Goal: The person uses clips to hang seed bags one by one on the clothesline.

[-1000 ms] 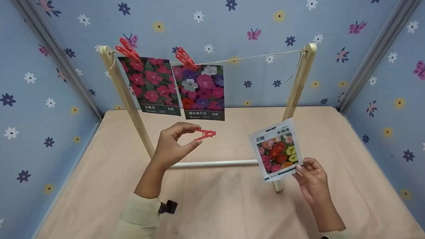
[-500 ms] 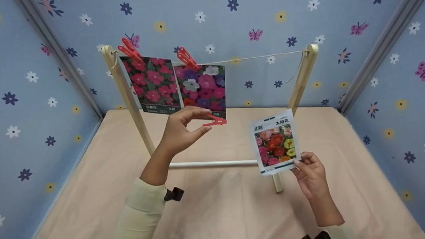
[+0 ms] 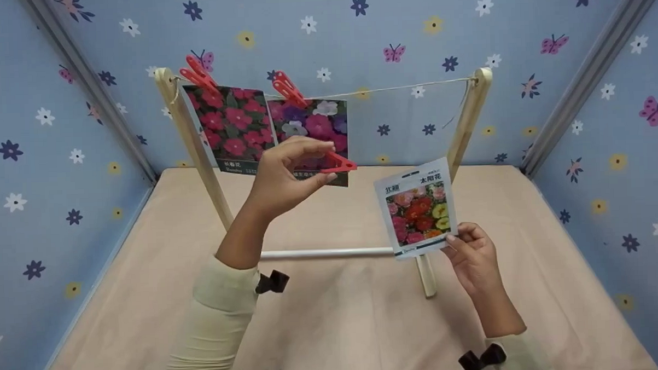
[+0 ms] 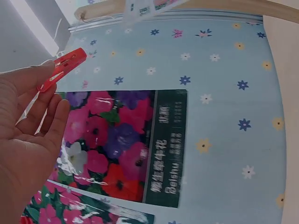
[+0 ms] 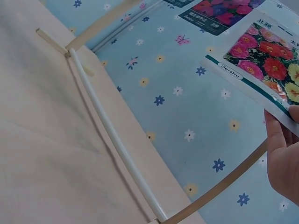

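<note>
My left hand [image 3: 282, 178] pinches a red clothespin [image 3: 340, 162] by its handles, between thumb and fingers. In the head view it is in front of the second hanging flower seed packet [image 3: 318, 124], partly covering it. My right hand [image 3: 476, 256] holds a white-bordered seed packet [image 3: 419, 209] by its lower right corner, thumb on the front; red, pink and yellow flowers are printed on it. The first hanging packet [image 3: 234, 122] is at the left of the string [image 3: 391, 88]. Red clothespins [image 3: 198, 74] fasten both hanging packets to the string.
Two wooden posts [image 3: 469, 125] carry the string, and a white rod [image 3: 326, 253] joins them low down. A pale pink cloth [image 3: 334, 322] covers the table. Flower-patterned blue walls [image 3: 608, 197] stand behind and at both sides.
My left hand has risen and moved right with the clothespin, now overlapping the second hanging packet. My right hand has lifted its packet and shifted slightly left.
</note>
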Available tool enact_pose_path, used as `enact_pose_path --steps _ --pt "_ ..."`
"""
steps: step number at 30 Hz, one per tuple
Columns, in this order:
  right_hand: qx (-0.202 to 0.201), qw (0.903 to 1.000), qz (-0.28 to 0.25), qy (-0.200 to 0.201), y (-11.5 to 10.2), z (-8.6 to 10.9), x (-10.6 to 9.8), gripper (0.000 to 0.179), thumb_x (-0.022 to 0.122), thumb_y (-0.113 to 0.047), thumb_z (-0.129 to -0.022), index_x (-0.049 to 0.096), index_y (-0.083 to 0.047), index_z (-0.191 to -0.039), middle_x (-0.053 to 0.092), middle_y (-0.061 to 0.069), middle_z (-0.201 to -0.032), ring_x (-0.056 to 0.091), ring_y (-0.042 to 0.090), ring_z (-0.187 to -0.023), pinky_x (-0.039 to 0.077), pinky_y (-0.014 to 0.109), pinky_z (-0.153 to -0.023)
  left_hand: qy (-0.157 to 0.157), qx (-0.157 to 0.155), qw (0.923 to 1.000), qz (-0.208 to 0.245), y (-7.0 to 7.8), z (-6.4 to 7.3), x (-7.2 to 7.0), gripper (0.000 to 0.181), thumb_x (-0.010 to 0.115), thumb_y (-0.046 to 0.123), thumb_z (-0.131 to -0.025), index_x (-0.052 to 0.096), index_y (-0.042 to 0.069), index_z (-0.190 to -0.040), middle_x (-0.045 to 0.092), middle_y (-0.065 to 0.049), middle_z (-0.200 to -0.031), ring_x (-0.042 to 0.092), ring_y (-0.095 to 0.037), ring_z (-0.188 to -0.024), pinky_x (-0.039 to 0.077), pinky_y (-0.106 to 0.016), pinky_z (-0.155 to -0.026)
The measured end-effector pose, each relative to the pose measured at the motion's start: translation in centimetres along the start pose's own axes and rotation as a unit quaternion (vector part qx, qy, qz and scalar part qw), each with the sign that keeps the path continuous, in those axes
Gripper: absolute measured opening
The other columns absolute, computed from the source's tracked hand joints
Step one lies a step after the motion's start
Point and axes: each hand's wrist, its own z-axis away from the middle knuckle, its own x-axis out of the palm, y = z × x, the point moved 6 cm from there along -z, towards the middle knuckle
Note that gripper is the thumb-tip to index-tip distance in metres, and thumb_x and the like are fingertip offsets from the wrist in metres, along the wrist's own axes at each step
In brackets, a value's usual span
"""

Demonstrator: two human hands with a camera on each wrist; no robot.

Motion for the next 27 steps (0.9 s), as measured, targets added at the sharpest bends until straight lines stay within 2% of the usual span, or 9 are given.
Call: enact_pose_path --steps 6,12,14,19,24,27 --pt "-0.004 1.0000 0.008 -0.003 -0.1 -0.6 0.8 0.027 0.046 0.023 -0.091 0.057 -0.001 -0.094 0.065 0.012 -0.096 0.069 0.021 -0.089 0.057 0.035 -0.080 0.005 0.013 0.9994 0.032 1.3 -1.7 -0.4 0.032 0.079 -0.004 -0.078 0.070 -0.004 -0.109 0.066 -0.011 -0.109 0.066 -0.024 -0.100 0.052 -0.053 -0.088" --pt "-0.007 0.9996 0.020 0.016 -0.3 -1.0 1.0 0.024 0.049 0.021 -0.091 0.057 -0.001 -0.093 0.066 0.012 -0.097 0.068 0.021 -0.088 0.057 0.036 -0.080 0.013 0.015 0.9993 0.030 2.2 -3.3 -0.8 0.033 0.080 0.000 -0.078 0.070 -0.005 -0.109 0.068 -0.011 -0.107 0.066 -0.032 -0.096 0.053 -0.054 -0.086" --pt "-0.008 0.9996 0.021 0.018 -0.4 -1.1 1.1 0.024 0.050 0.021 -0.091 0.056 -0.002 -0.093 0.066 0.012 -0.097 0.068 0.021 -0.089 0.057 0.036 -0.080 0.018 0.015 0.9995 0.020 2.4 -3.9 -0.9 0.034 0.081 0.003 -0.078 0.071 -0.004 -0.109 0.069 -0.010 -0.107 0.066 -0.030 -0.096 0.053 -0.053 -0.086" --pt "-0.015 0.9998 0.013 0.006 -0.7 -1.5 1.6 0.024 0.049 0.021 -0.091 0.057 -0.001 -0.093 0.066 0.012 -0.097 0.068 0.022 -0.088 0.057 0.036 -0.080 0.027 0.011 0.9991 0.030 2.7 -5.3 -0.8 0.034 0.081 0.003 -0.078 0.071 -0.005 -0.109 0.070 -0.011 -0.105 0.069 -0.022 -0.096 0.054 -0.046 -0.087" --pt "-0.036 0.9993 0.005 -0.009 -1.1 -1.9 2.4 0.025 0.048 0.022 -0.090 0.058 0.000 -0.095 0.065 0.013 -0.097 0.068 0.023 -0.089 0.057 0.036 -0.080 0.044 -0.003 0.9976 0.054 2.6 -6.7 -0.5 0.032 0.080 0.000 -0.078 0.071 -0.006 -0.108 0.071 -0.013 -0.104 0.070 -0.021 -0.095 0.056 -0.040 -0.085" --pt "-0.052 0.9986 -0.005 -0.005 -1.3 -2.1 3.0 0.025 0.049 0.023 -0.090 0.058 0.001 -0.094 0.065 0.013 -0.097 0.068 0.024 -0.089 0.057 0.036 -0.080 0.051 -0.008 0.9976 0.046 2.6 -7.5 -0.3 0.030 0.080 0.001 -0.078 0.072 -0.004 -0.107 0.071 -0.014 -0.101 0.070 -0.021 -0.092 0.057 -0.038 -0.082"
